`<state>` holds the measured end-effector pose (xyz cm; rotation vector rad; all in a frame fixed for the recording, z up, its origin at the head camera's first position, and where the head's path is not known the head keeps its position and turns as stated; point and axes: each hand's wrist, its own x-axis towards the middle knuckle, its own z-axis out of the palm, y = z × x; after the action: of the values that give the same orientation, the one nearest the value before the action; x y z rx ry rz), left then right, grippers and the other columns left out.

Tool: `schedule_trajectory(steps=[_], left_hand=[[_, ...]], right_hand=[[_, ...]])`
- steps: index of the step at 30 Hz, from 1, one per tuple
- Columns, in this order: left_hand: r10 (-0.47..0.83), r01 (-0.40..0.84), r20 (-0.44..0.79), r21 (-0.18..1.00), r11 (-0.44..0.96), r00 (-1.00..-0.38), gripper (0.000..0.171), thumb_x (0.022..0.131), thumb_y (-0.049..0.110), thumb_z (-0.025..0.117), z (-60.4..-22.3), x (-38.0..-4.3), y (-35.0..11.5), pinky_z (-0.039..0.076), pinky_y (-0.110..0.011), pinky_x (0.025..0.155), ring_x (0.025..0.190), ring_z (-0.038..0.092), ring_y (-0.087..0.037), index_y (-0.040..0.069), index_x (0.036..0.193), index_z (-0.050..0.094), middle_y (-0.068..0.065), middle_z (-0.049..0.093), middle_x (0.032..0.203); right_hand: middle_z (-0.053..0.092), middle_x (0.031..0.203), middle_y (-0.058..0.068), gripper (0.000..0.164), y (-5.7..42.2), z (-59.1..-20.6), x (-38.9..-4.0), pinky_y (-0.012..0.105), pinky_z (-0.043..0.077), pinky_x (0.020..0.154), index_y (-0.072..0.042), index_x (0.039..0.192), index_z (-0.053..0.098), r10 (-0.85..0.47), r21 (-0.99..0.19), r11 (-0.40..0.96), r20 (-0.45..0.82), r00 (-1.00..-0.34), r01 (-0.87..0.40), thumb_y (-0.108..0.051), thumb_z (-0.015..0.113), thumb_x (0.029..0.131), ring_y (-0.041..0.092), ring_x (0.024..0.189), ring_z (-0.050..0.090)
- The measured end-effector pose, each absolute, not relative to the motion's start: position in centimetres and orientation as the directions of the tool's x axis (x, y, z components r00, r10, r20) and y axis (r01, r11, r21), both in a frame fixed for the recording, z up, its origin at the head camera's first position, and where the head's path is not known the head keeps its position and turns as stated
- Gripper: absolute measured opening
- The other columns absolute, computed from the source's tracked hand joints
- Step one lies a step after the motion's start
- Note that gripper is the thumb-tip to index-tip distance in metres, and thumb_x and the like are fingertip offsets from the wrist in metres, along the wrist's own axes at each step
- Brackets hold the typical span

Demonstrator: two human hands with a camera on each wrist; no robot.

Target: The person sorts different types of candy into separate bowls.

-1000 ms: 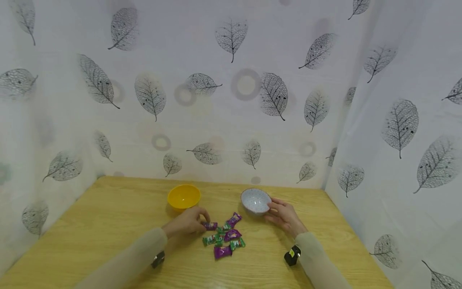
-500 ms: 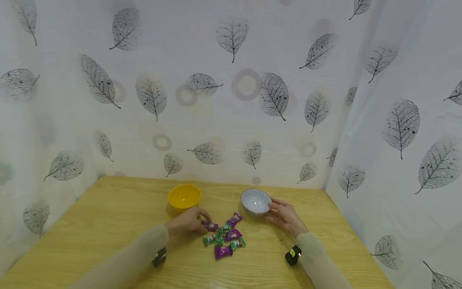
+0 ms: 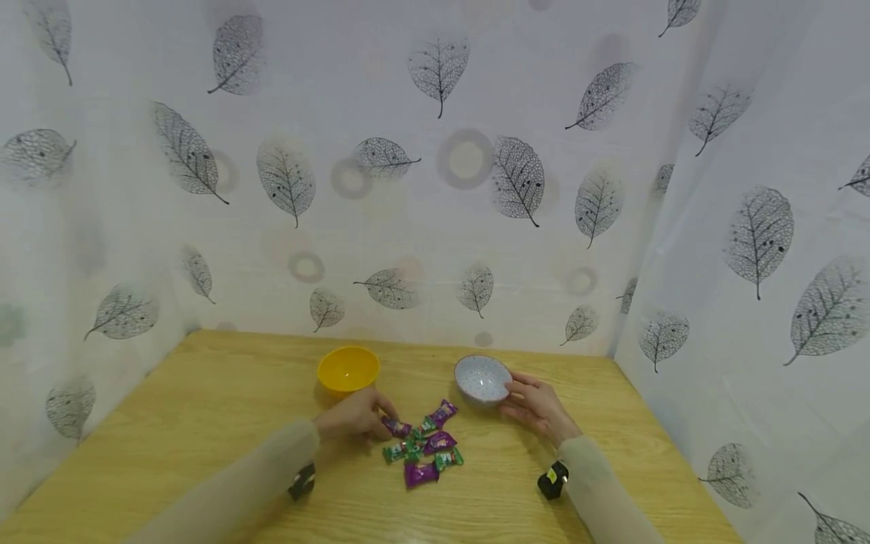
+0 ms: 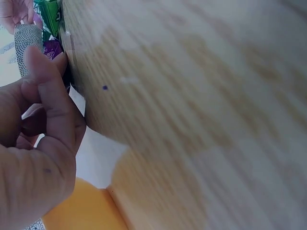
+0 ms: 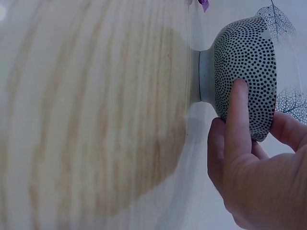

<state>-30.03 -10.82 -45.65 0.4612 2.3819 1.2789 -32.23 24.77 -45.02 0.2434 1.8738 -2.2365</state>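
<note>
My left hand [image 3: 353,414] is low over the table, its thumb and fingertips pinching the left end of a purple-wrapped candy [image 3: 399,428]. In the left wrist view the candy is mostly hidden behind the fingers. Right of it lies a loose group of purple and green wrapped candies, among them a green candy [image 3: 448,459] and a purple candy [image 3: 421,474]. My right hand [image 3: 540,410] holds the right side of a speckled bowl [image 3: 481,379], thumb at the rim and fingers against the dotted outer wall [image 5: 244,62]. The bowl stands upright on its foot.
A yellow bowl [image 3: 348,370] stands just behind my left hand. The wooden table [image 3: 204,408] ends at a leaf-patterned curtain [image 3: 435,189] at the back and sides. A black device [image 3: 552,480] is strapped at the right wrist.
The pinched purple candy has tilted a little, its right end now lower, as the left hand shifted slightly right. The right hand and the speckled bowl stay in place.
</note>
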Motion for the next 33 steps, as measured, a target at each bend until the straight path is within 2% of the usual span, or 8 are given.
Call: schedule_trajectory(steps=[7, 16, 23, 29, 33], left_hand=[[0.451, 0.052, -0.200, 0.872, 0.486, -0.870, 0.026, 0.081, -0.003, 0.072, -45.9, -29.9, -10.8, 0.059, -0.031, 0.057, 0.057, 0.064, -0.016, 0.002, 0.106, 0.072, -0.009, 0.067, 0.097], [0.432, 0.090, -0.127, 0.890, 0.448, -0.893, 0.027, 0.082, -0.001, 0.071, -45.7, -29.2, -10.2, 0.058, -0.032, 0.054, 0.055, 0.062, -0.017, 0.002, 0.109, 0.071, -0.013, 0.063, 0.089], [0.434, 0.133, -0.074, 0.895, 0.427, -0.898, 0.021, 0.083, 0.006, 0.073, -45.3, -29.1, -9.8, 0.056, -0.032, 0.054, 0.056, 0.062, -0.017, 0.006, 0.105, 0.074, -0.015, 0.061, 0.086], [0.409, 0.115, -0.079, 0.896, 0.430, -0.909, 0.024, 0.083, 0.007, 0.073, -45.2, -29.0, -9.3, 0.055, -0.032, 0.056, 0.057, 0.061, -0.016, 0.006, 0.108, 0.073, -0.011, 0.064, 0.092], [0.422, 0.122, -0.074, 0.900, 0.419, -0.904, 0.027, 0.084, 0.006, 0.071, -45.2, -29.5, -8.6, 0.056, -0.032, 0.058, 0.057, 0.062, -0.016, 0.004, 0.112, 0.071, -0.010, 0.065, 0.090]], right_hand=[[0.032, 0.150, 0.032, 0.056, 24.8, -45.5, -32.5, 0.044, 0.055, 0.094, 0.003, 0.148, 0.036, -0.039, -0.947, -0.164, -0.274, -0.961, 0.276, -0.007, 0.057, 0.097, 0.040, 0.124, 0.054], [0.035, 0.149, 0.031, 0.055, 24.8, -45.6, -32.4, 0.044, 0.055, 0.094, 0.003, 0.148, 0.036, -0.043, -0.952, -0.139, -0.270, -0.962, 0.273, -0.007, 0.056, 0.097, 0.039, 0.123, 0.054], [0.039, 0.146, 0.030, 0.054, 24.9, -45.3, -32.3, 0.040, 0.058, 0.089, 0.003, 0.147, 0.039, -0.036, -0.957, -0.125, -0.260, -0.965, 0.262, -0.006, 0.056, 0.097, 0.031, 0.111, 0.061], [0.038, 0.146, 0.031, 0.054, 24.6, -45.2, -32.5, 0.038, 0.059, 0.087, 0.004, 0.147, 0.038, -0.068, -0.958, -0.120, -0.254, -0.965, 0.260, -0.005, 0.056, 0.097, 0.027, 0.106, 0.063], [0.042, 0.144, 0.031, 0.053, 24.8, -45.2, -32.5, 0.038, 0.059, 0.086, 0.003, 0.145, 0.041, -0.057, -0.957, -0.127, -0.257, -0.965, 0.262, -0.006, 0.057, 0.096, 0.025, 0.102, 0.065]])
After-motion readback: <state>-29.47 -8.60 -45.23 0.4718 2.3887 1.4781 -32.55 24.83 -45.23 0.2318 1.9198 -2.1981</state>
